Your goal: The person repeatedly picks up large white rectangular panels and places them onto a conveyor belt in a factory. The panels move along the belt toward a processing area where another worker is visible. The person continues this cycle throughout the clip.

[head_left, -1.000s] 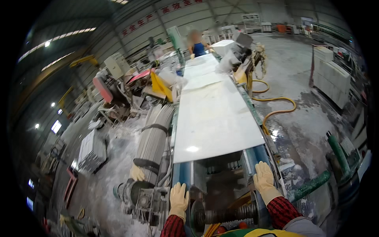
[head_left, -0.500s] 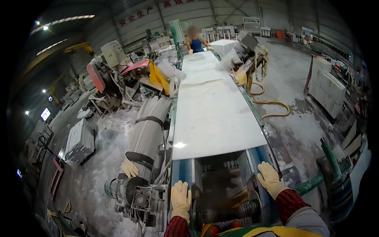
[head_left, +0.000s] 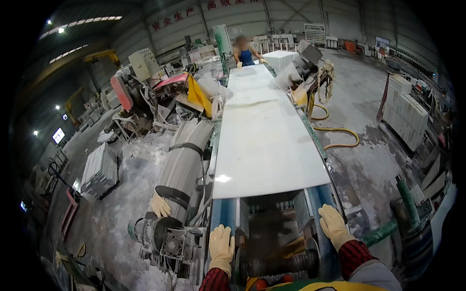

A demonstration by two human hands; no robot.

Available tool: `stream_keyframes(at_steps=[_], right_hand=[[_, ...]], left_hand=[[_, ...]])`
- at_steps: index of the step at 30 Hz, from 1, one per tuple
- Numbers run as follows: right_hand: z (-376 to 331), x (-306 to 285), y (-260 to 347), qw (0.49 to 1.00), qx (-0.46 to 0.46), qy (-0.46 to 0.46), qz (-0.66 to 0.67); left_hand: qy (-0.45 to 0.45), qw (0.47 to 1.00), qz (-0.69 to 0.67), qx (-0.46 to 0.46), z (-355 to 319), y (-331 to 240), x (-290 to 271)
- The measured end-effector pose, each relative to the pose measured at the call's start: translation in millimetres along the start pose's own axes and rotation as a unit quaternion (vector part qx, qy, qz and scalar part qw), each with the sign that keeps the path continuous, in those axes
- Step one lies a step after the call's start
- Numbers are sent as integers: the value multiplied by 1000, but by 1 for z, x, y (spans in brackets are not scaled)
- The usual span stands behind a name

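My left hand (head_left: 221, 248), in a cream rubber glove, lies flat on the left blue rail (head_left: 224, 213) of a long conveyor-like stand. On the right blue rail (head_left: 320, 196) rests my right hand (head_left: 335, 225), gloved alike, its fingers stretched out. Both hands hold nothing. A white stone slab (head_left: 267, 160) lies along the stand, its near edge just beyond my fingertips and not touched by them. Between the rails, the open frame shows a dark ribbed roller (head_left: 281, 263). At the far end a person in a blue apron (head_left: 245, 57) stands with gloved hands by the slab.
Left of the stand are a strapped bundle of long grey strips (head_left: 180, 155), a loose glove (head_left: 159, 204) and a motor (head_left: 145, 230). Machines flank the slab farther off. A yellow hose (head_left: 342, 130) and green pipe (head_left: 381, 234) lie right. Stacked slabs (head_left: 405, 114) stand beyond.
The view has shifted slightly, with the far scene lower and a little to the right. Both hands stay on the rails, and the slab keeps about the same distance from them.
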State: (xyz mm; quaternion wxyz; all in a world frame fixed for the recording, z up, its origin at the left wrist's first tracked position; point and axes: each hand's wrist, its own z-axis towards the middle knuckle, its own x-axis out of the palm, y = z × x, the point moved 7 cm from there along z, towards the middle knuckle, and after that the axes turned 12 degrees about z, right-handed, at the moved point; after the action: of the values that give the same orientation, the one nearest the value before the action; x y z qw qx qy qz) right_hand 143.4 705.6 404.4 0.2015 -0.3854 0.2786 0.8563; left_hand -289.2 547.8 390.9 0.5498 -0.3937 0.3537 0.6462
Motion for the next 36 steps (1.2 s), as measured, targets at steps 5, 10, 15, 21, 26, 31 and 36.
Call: stream_keyframes(at_steps=[5,10,15,21,26,31,36], right_hand=[[5,-8,3,999,14,2,28],[-2,2,-6,1000,3,-16,13],[-9,3,-8,999,25,13,21],[-27,5,-5,999,-23,-37,14],[-7,5,-8,996,16,-56,67],[-8,1,-2,998,9,-58,13],[-15,12,-19,993,73,-50,82]], left_hand=[[4,1000,-2,5,3,-4,-11],[-7,1000,-11,0,9,-3,-13],[2,1000,4,7,0,1,-12],[12,1000,-21,-11,-11,1,7],[9,1000,-15,4,-11,-2,-6],[14,1000,1,2,-8,-6,-8],[27,1000,4,1,-7,-2,-4]])
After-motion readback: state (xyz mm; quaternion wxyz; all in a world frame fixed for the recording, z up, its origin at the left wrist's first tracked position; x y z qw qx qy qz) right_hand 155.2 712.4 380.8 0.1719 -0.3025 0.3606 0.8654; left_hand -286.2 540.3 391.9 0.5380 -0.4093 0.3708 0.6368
